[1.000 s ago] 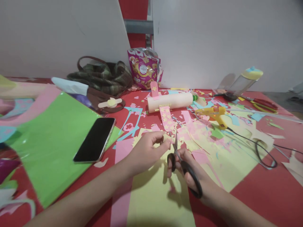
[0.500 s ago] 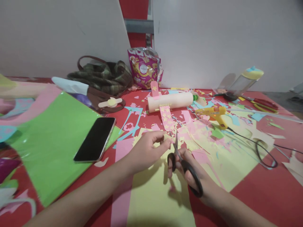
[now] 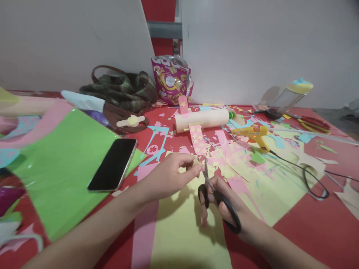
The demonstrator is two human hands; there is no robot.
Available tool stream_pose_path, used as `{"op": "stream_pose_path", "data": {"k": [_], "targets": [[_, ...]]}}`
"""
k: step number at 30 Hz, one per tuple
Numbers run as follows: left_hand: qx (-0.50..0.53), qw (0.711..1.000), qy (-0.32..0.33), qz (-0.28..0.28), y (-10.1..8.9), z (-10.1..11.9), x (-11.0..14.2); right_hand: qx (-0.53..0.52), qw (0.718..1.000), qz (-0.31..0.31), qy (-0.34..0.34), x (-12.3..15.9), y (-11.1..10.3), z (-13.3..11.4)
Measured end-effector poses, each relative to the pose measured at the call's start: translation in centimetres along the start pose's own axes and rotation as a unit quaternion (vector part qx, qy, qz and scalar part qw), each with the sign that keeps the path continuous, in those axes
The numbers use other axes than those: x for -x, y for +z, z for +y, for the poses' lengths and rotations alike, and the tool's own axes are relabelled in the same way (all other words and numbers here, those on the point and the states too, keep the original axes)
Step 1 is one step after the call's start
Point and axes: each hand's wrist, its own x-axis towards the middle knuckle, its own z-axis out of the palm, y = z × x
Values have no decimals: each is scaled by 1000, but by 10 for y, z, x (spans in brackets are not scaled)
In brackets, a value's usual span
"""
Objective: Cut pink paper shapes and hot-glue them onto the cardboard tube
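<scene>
My left hand (image 3: 171,175) pinches a small yellow paper scrap (image 3: 198,163) between thumb and fingertips, just above a yellow sheet (image 3: 185,231). My right hand (image 3: 230,209) grips black-handled scissors (image 3: 215,194), fingers through the loops, blades pointing up at the scrap. The blade tips touch or nearly touch the scrap's right edge. Beyond the hands lies a cream paper tube (image 3: 202,118) with pink star-covered strips stuck to it.
A black phone (image 3: 112,165) rests on a green sheet (image 3: 56,168) at left. A yellow glue gun (image 3: 254,135) with a black cord (image 3: 311,179), red scissors (image 3: 312,123), a plaid bag (image 3: 120,91), a snack packet (image 3: 171,80) and scattered paper cuttings cover the red table (image 3: 316,224).
Both hands have lifted slightly and shifted a little; the scissor blades have moved closer to the scrap in my left fingers. Nothing else on the table has moved.
</scene>
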Motion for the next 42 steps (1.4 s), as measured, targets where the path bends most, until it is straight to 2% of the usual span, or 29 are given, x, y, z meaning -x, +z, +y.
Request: {"op": "stream_pose_path", "data": {"k": [13,27,36,42], "targets": [[-75,996,-25,-28,-10,2,2,9,1000,-6,29,-1,0,-1],[-62,997,-31,-47,-13,3,2,9,999,3,35,0,-2,3],[-34,998,-30,-48,-13,1,1,-10,998,42,45,-2,0,4],[-29,998,-42,-45,-11,3,1,-3,999,34,39,-2,1,0]]}}
